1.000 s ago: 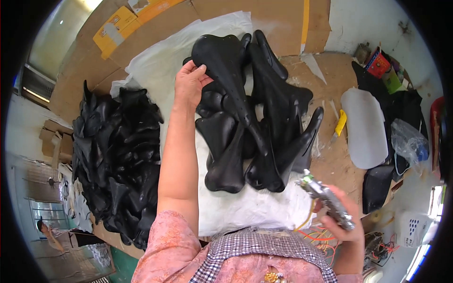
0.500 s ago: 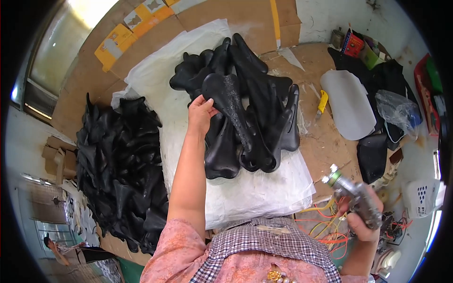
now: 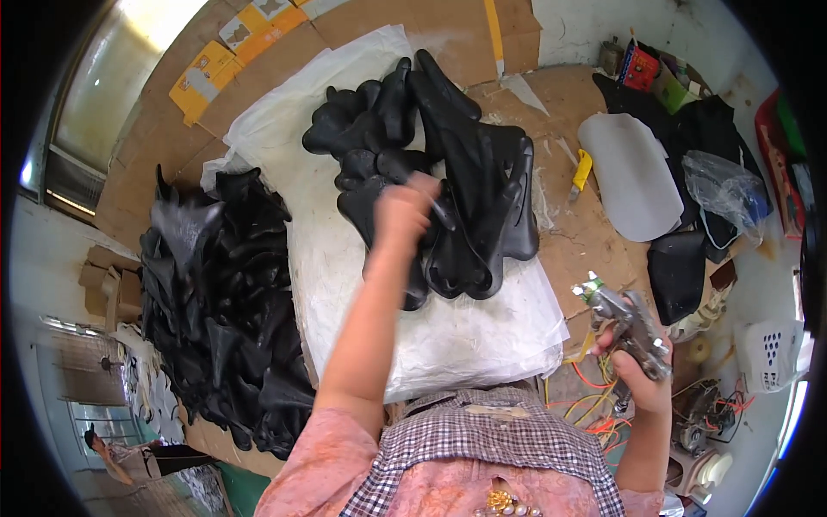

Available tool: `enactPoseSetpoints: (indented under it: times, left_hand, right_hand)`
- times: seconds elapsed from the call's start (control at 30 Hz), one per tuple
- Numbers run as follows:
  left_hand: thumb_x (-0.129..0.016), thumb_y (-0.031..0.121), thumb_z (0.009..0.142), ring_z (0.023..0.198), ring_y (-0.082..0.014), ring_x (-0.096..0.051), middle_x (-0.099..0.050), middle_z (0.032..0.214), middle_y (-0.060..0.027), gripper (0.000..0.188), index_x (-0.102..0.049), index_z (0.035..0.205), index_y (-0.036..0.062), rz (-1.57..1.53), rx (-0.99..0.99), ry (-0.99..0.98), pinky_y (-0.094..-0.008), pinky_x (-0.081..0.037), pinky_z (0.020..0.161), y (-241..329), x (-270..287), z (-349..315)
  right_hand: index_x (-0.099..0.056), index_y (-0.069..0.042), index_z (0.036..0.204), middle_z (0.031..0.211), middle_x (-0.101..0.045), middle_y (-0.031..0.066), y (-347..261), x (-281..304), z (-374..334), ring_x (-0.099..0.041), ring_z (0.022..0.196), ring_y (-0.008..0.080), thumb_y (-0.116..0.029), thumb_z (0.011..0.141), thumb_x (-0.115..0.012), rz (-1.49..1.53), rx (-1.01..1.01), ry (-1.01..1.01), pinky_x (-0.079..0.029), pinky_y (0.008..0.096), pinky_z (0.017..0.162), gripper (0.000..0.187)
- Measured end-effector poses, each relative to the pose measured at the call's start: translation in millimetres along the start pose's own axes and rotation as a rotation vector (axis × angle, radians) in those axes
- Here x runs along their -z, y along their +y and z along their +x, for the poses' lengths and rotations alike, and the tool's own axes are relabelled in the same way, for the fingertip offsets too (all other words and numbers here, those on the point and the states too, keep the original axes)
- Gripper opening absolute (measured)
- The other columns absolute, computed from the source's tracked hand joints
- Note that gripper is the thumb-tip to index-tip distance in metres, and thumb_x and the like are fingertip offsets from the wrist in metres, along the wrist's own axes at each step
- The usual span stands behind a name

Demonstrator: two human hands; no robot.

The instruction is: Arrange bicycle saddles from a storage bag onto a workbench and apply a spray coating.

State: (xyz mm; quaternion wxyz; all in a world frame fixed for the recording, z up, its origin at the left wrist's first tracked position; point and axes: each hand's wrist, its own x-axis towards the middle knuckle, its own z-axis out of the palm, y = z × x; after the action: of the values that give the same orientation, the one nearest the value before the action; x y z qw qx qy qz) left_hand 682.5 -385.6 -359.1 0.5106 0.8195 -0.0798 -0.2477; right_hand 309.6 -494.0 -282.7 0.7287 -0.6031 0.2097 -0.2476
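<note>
Spray gun (image 3: 636, 332) lies gripped in right fingers (image 3: 634, 370); left fingers (image 3: 420, 187) blur, hold unclear.

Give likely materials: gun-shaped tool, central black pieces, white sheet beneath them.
Gun-shaped tool: probably metal, polished; silvery with bright glints.
Black pieces: perhaps moulded plastic or rubber, satin; smooth curves, soft highlights.
White sheet: thin film or paper, can't tell; creased, faint sheen.

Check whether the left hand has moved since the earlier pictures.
Yes: judged against the yellow-handled cutter, the left hand has shifted to the right, closer to it, and lower in the picture.
</note>
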Motion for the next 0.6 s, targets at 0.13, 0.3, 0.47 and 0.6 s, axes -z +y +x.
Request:
enactPoseSetpoints:
  times: [0.13, 0.3, 0.47, 0.6]
  left_hand:
    - [-0.065, 0.043, 0.067, 0.098, -0.0373, -0.06, -0.062, 0.099, -0.0273, 0.059, -0.062, 0.098, -0.0067, 0.626, 0.051, -0.212, -0.0385, -0.047, 0.084, -86.2, -67.8, -13.7]
    - [-0.057, 0.005, 0.082, 0.089, -0.0246, -0.064, -0.064, 0.103, -0.0135, 0.026, -0.058, 0.106, -0.003, -0.311, 0.132, -0.423, -0.0327, -0.051, 0.078, -48.1, 14.6, -65.8]
    - [-0.053, 0.0, 0.084, 0.095, -0.0222, -0.063, -0.062, 0.108, -0.0103, 0.03, -0.053, 0.114, -0.0001, -0.76, 0.012, -0.44, -0.0318, -0.05, 0.084, -29.4, 54.5, -66.1]
    - [-0.058, 0.004, 0.082, 0.099, -0.0205, -0.062, -0.062, 0.111, -0.0092, 0.037, -0.052, 0.118, 0.0004, -0.769, 0.02, -0.583, -0.0345, -0.049, 0.087, -57.7, 57.8, -41.6]
  right_hand:
    - [-0.041, 0.005, 0.128, 0.091, -0.059, 0.0088, 7.3, 6.4, 4.2, -0.058, 0.083, 0.0161, -0.014, 0.077, -0.068, -0.037, -0.063, -0.141, -0.048, 0.0301, 0.076, 0.061]
    - [-0.041, 0.005, 0.129, 0.093, -0.06, 0.01, 5.3, 21.3, -2.9, -0.058, 0.085, 0.0159, -0.017, 0.075, -0.069, -0.063, -0.096, -0.171, -0.048, 0.0299, 0.078, 0.065]
    - [-0.046, 0.004, 0.124, 0.089, -0.061, 0.0095, -13.4, 19.7, -19.4, -0.06, 0.075, 0.0152, -0.019, 0.072, -0.071, -0.223, -0.054, -0.256, -0.049, 0.0281, 0.069, 0.062]
    - [-0.048, 0.004, 0.121, 0.084, -0.062, 0.0097, -19.2, 12.6, -22.7, -0.06, 0.068, 0.014, -0.02, 0.072, -0.072, -0.328, 0.031, -0.322, -0.049, 0.0265, 0.062, 0.06]
